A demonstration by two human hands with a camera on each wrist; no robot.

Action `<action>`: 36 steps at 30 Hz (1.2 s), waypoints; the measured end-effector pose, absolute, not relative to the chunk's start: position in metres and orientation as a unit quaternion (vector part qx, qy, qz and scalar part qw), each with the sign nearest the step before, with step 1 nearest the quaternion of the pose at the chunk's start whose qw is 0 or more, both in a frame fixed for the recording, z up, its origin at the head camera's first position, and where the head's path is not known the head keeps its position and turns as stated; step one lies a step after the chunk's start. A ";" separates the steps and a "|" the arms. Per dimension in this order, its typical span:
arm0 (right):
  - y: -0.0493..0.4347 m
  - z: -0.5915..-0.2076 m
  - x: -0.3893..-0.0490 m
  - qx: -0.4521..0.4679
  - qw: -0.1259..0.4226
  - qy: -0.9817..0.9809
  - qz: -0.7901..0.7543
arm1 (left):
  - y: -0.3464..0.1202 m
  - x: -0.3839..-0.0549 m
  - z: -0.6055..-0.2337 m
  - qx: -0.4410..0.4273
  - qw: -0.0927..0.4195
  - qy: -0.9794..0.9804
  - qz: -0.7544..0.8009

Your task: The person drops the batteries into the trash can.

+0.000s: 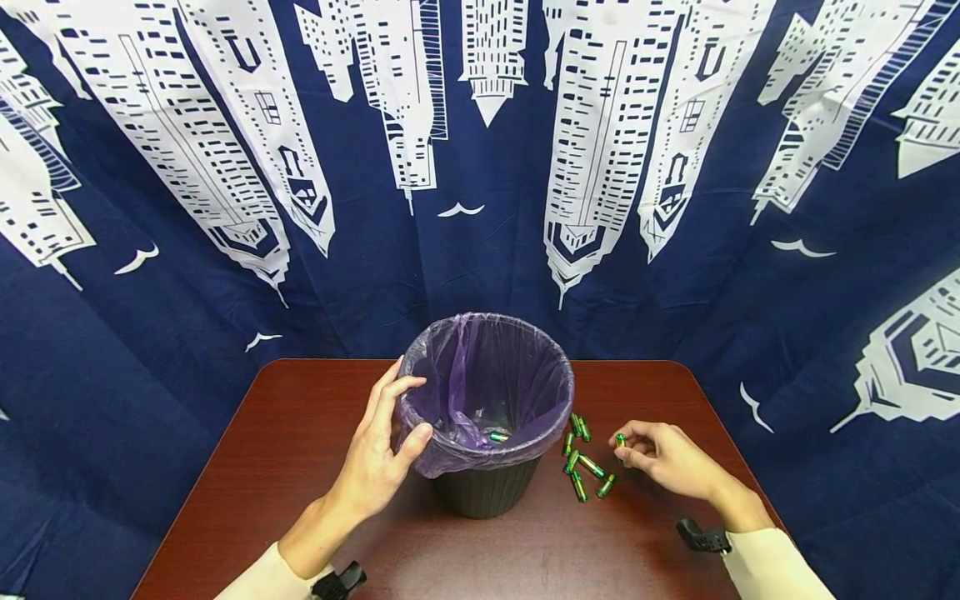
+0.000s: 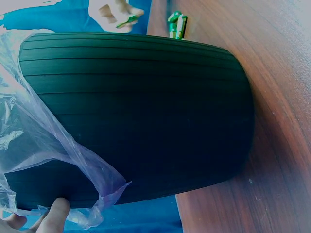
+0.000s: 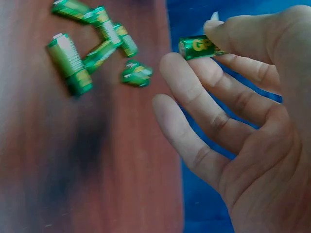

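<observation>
A black ribbed trash bin (image 1: 483,496) stands upright on the table, lined with a translucent purple bag (image 1: 525,375) folded over its rim. Inside the liner lies a green battery (image 1: 498,437). My left hand (image 1: 369,462) holds the bin's left rim through the bag, fingertips over the edge and thumb at the front. To the right of the bin, my right hand (image 1: 675,458) pinches a green and gold battery (image 3: 197,47) between thumb and fingers, above the table. Several similar batteries (image 1: 591,466) lie loosely grouped between the bin and that hand.
The reddish-brown wooden table (image 1: 300,442) has rounded far corners. Close behind it hangs a dark blue curtain (image 1: 480,258) printed with white upside-down buildings. Black straps with small devices sit on both wrists, over light sleeves (image 1: 780,567).
</observation>
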State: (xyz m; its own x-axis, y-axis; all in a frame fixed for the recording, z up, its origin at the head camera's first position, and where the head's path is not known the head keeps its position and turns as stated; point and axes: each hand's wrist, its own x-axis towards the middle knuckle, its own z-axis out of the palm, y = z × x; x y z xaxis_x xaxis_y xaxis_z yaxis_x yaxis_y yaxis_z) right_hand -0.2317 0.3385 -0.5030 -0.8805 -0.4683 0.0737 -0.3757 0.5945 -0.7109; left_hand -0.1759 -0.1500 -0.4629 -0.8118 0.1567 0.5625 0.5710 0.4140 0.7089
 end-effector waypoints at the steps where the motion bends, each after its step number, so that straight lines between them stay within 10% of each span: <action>1: 0.337 -0.498 -0.232 -0.239 0.050 0.891 -0.382 | -0.150 -0.176 -0.463 -0.224 0.209 -0.813 -0.494; 21: 0.271 -0.372 -0.237 -0.335 -0.288 0.844 -0.305 | -0.148 -0.177 -0.463 -0.227 0.219 -0.813 -0.489; 36: 0.211 -0.312 -0.254 -0.463 -0.140 0.848 -0.217 | -0.149 -0.175 -0.462 -0.216 0.218 -0.821 -0.482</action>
State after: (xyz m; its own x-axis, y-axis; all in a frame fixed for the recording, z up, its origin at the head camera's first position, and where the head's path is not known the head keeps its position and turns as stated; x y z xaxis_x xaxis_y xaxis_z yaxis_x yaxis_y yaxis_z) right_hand -0.2536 0.2105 -0.3120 -0.5314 -0.7247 0.4388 -0.8464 0.4766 -0.2378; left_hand -0.1745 -0.1485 -0.4621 -0.8120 0.1441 0.5656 0.5643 0.4414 0.6977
